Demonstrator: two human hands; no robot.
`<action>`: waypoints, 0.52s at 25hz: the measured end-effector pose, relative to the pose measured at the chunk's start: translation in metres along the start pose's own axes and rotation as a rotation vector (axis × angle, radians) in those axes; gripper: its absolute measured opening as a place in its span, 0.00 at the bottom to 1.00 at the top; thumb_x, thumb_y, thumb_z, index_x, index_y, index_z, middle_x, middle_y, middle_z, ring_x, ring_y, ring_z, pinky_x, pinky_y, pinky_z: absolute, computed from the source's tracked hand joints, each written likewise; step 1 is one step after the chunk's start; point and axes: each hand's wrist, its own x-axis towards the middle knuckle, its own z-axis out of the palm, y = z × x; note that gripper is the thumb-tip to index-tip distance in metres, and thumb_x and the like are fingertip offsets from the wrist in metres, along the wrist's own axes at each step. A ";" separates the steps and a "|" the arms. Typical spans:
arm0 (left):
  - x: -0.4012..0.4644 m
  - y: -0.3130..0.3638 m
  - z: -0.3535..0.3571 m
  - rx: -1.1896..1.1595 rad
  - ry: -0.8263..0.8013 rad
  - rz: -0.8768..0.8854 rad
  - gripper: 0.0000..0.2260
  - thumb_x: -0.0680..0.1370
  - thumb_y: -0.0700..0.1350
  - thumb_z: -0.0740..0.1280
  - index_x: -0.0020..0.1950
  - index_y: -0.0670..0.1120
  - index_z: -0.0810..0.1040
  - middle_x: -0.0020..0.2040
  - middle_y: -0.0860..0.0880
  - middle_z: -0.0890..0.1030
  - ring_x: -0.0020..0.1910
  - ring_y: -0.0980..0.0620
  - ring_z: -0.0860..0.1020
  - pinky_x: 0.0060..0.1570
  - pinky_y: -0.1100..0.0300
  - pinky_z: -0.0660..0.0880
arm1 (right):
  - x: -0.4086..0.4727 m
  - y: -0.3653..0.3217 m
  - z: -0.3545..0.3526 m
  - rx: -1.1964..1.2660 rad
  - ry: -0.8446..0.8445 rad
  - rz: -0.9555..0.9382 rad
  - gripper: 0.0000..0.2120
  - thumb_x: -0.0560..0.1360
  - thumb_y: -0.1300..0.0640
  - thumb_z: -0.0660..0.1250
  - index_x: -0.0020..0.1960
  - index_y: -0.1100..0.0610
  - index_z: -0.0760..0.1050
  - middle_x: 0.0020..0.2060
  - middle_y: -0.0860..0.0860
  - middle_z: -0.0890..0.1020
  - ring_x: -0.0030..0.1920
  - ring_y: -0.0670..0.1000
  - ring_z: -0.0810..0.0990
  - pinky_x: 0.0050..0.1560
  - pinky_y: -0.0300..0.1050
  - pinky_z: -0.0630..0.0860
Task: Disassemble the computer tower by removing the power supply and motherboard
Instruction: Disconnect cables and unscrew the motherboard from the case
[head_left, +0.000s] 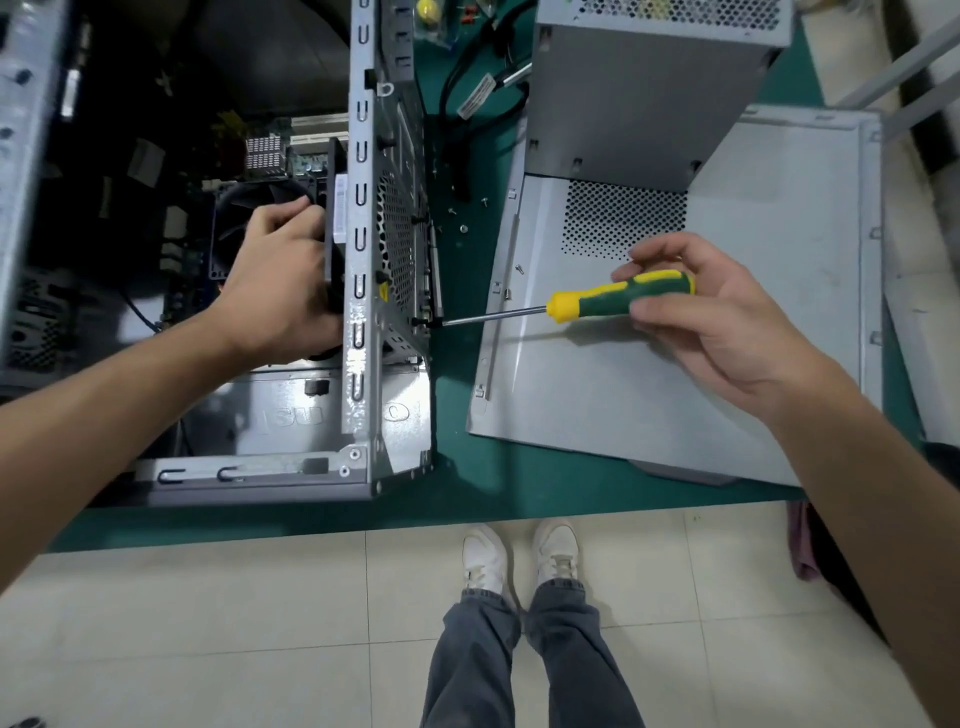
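Note:
The open grey computer tower (358, 415) lies on the green table, its rear panel facing right. Inside it, my left hand (275, 291) grips the black case fan (332, 244) against the rear panel. My right hand (711, 312) pinches the green and yellow screwdriver (618, 299) by its handle. The shaft runs left and its tip meets a screw (423, 322) on the perforated rear panel. The motherboard (270, 156) shows dimly deeper inside the case. The grey power supply (639, 88) stands outside the tower at the back right.
A removed grey side panel (727, 384) lies flat under my right hand. Loose screws (462, 226) and black cables (467, 104) lie on the green table (467, 493) between tower and panel. The table's front edge is close to my feet.

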 end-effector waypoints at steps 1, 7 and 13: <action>0.000 0.000 0.000 0.007 0.008 0.008 0.19 0.68 0.55 0.59 0.34 0.39 0.77 0.34 0.38 0.78 0.46 0.47 0.67 0.56 0.38 0.63 | -0.002 -0.001 -0.001 0.026 -0.033 -0.011 0.17 0.67 0.66 0.72 0.52 0.49 0.79 0.48 0.50 0.82 0.47 0.54 0.79 0.49 0.51 0.71; 0.001 -0.002 -0.001 0.044 -0.007 0.038 0.18 0.69 0.55 0.59 0.33 0.41 0.78 0.36 0.39 0.79 0.48 0.46 0.68 0.55 0.36 0.64 | -0.006 0.003 -0.001 0.015 0.043 0.049 0.08 0.69 0.57 0.73 0.48 0.55 0.82 0.38 0.54 0.84 0.37 0.51 0.83 0.42 0.39 0.80; 0.000 -0.003 0.000 0.054 -0.001 0.047 0.19 0.69 0.54 0.59 0.33 0.39 0.78 0.35 0.38 0.79 0.48 0.45 0.68 0.57 0.40 0.64 | -0.014 0.007 -0.005 0.162 0.255 0.141 0.08 0.74 0.56 0.72 0.47 0.61 0.81 0.38 0.56 0.84 0.35 0.51 0.82 0.37 0.40 0.79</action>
